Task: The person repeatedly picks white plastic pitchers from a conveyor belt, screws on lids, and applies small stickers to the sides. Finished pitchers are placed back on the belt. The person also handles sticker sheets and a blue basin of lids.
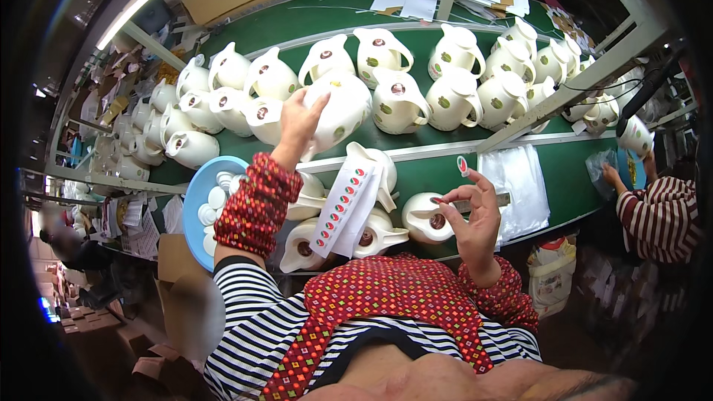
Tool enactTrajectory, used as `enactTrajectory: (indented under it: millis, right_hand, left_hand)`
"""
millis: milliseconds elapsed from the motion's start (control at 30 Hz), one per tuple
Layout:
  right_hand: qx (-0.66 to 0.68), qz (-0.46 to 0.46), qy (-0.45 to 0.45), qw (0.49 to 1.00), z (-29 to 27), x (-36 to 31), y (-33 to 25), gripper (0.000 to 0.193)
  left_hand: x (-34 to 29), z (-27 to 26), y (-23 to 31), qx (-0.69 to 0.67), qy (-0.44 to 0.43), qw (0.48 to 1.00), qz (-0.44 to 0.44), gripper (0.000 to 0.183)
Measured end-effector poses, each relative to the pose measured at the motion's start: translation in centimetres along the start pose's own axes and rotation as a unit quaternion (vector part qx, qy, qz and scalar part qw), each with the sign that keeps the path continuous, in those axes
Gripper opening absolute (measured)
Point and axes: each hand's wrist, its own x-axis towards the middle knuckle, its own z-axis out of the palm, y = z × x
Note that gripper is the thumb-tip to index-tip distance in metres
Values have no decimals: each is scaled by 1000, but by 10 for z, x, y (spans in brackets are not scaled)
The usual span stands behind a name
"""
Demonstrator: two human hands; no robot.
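My left hand point(299, 125) grips a cream-white jug point(343, 108) with a leafy green print and holds it tilted over the front of the bench. On the right, my right hand point(475, 217) is raised with its fingers bent together. A small oval red-and-green sticker point(463, 166) sits at a fingertip of that hand. Below and left of those fingers stands another white jug point(422, 217) with a dark round mark. Between my hands, a white strip of the same stickers point(343, 200) lies across several jugs.
Rows of white jugs point(401, 104) fill the green bench point(327, 9) beyond a pale rail. A blue basin point(194, 212) holds round white lids. Clear plastic bags point(520, 193) lie right. A co-worker in a striped sleeve point(657, 215) handles a jug at far right. Metal posts frame the bench.
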Motion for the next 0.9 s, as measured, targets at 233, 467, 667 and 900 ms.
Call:
enactTrajectory:
  millis: [233,467,667,900]
  right_hand:
    - [143,42,-101,984,22,37,-23,69]
    - [267,62,-128,953,45,45,-45,70]
    - [308,0,-73,949,43,40,-56,68]
    - [188,8,-113,976,40,21,-72,79]
  left_hand:
    - [-109,-67,78,168,84,933,307,36]
    - [-188,-83,65,-345,169,923,28,31]
    - [-187,-79,50,-272,92,948,137,57]
    - [-196,-73,76,-175,-25,966,189,46]
